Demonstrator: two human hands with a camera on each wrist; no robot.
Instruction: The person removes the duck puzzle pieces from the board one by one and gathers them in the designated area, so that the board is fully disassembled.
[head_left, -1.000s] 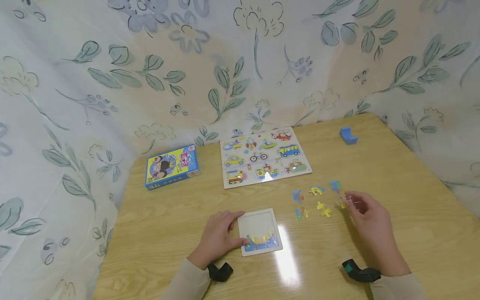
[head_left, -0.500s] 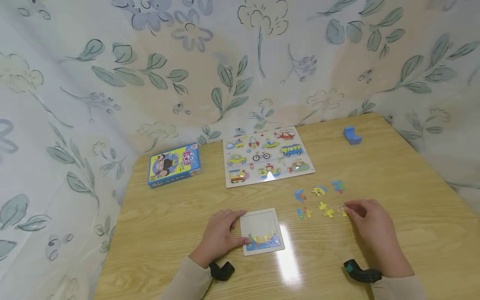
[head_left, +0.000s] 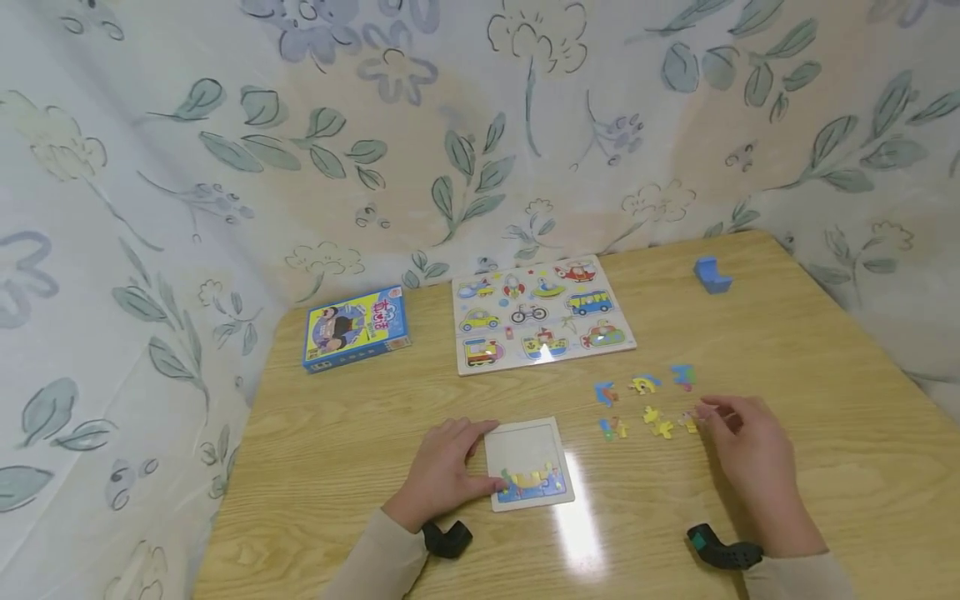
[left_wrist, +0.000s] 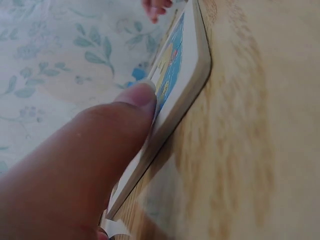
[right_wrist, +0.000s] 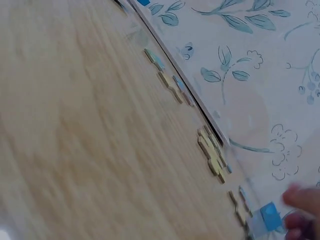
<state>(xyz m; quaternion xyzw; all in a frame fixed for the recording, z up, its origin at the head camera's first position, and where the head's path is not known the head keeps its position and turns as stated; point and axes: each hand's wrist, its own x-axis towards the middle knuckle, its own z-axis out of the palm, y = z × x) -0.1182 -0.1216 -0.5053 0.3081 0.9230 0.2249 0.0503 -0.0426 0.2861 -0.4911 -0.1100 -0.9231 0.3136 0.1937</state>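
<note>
In the head view my left hand [head_left: 446, 471] holds a small square jigsaw tray [head_left: 522, 433] at its left side, the thumb over the lower left corner. Fitted blue and yellow pieces [head_left: 532, 483] fill the tray's lower part; its upper part is bare. Close up, the left wrist view shows the thumb [left_wrist: 120, 120] on the tray's border. My right hand [head_left: 752, 442] hovers at the right end of the loose pieces, fingertips beside a yellow piece [head_left: 687, 422] on the table. Nothing shows between the right fingers [right_wrist: 302, 200] in the right wrist view.
Several loose jigsaw pieces [head_left: 660, 425] lie in two rough rows right of the tray. Behind them is a vehicle peg puzzle board [head_left: 517, 333]. A blue and yellow box [head_left: 356, 327] stands back left, a blue block-shaped stand [head_left: 711, 275] back right. Floral cloth [head_left: 420, 167] hangs behind the table.
The right fingertips have come down to the yellow piece and drawn slightly back from it; that piece stays on the table. My left hand and the tray keep their place while the view shifts slightly.
</note>
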